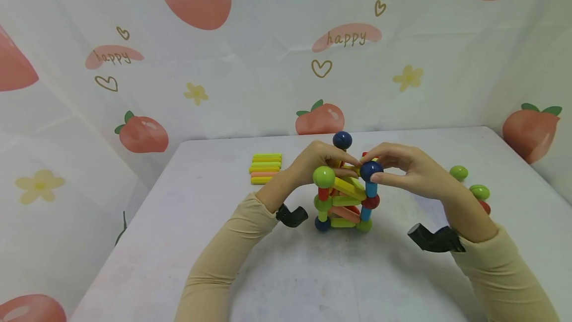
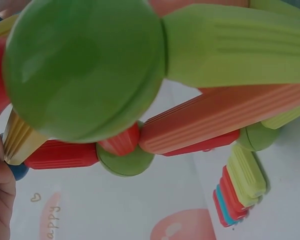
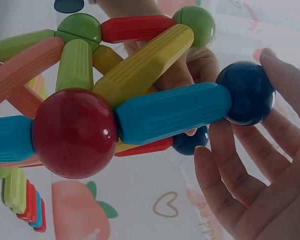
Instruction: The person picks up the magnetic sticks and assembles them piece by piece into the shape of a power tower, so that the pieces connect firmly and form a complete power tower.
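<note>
In the head view, a framework of rods and balls is stood on the white surface, with a coral rod slanted inside it. A dark blue ball at a front corner is pinched by the fingers of the right hand. The left hand is bent over the framework; whether anything is gripped by its fingers cannot be told. Rods in a row are laid to the left, and two green balls and a red ball to the right.

In the left wrist view, a large green ball is seen joined to a green rod. Fingertips at the left edge are placed beside a yellow rod.

In the right wrist view, the dark blue ball is seated on a blue rod, which is joined to a dark red ball.
</note>
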The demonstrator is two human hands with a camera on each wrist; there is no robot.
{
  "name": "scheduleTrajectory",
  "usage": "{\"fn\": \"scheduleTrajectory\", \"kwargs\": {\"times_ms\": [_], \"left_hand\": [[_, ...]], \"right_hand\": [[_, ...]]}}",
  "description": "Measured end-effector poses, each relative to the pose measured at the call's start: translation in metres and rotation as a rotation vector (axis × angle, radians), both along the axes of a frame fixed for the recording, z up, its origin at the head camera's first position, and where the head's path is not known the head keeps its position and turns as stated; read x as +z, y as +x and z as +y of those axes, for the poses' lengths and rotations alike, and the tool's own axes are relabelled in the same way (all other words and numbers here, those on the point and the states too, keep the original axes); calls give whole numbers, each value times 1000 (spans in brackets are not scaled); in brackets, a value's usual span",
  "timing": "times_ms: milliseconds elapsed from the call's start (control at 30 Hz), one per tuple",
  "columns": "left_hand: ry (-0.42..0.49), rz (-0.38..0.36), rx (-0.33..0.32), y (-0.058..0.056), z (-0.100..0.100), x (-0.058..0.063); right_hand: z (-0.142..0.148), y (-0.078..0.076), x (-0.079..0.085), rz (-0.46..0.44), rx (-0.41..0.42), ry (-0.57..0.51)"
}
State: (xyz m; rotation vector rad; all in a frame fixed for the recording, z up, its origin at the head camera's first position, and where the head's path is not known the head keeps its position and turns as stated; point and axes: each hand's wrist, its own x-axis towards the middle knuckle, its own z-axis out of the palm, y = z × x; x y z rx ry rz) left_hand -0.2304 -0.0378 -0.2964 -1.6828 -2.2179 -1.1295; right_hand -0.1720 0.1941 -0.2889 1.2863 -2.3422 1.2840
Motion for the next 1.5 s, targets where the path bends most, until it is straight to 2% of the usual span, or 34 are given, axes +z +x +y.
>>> {"fn": "scheduleTrajectory", "kwargs": {"times_ms": [200, 333, 433, 533, 600, 700, 833, 1000, 1133, 1400, 1500], "left_hand": [[80, -12, 4, -2, -8, -1], [212, -57, 78, -4, -21, -2], [265, -195, 170, 0, -34, -4], [228, -355, 240, 5, -45, -12], [178, -423, 235, 10, -51, -19], [126, -492, 192, 17, -58, -31], [140, -566, 125, 26, -63, -44], [113, -555, 111, 37, -63, -57], [96, -517, 156, 46, -57, -64], [141, -555, 278, 58, -45, -65], [139, -552, 294, 59, -44, -63]], "right_hand": [[0, 0, 0, -4, -15, 1], [1, 0, -1, -13, -33, 0], [1, 1, -1, -18, -39, 0], [1, 1, -1, -24, -37, -1], [2, 1, -1, -29, -39, 1], [2, 1, -1, -38, -34, 1], [3, 1, -1, -47, -17, -6], [4, 1, -1, -69, -11, -17], [4, 2, -2, -76, -7, -27], [5, 0, -3, -89, -5, -22], [5, 1, -2, -88, -5, -12]]}}
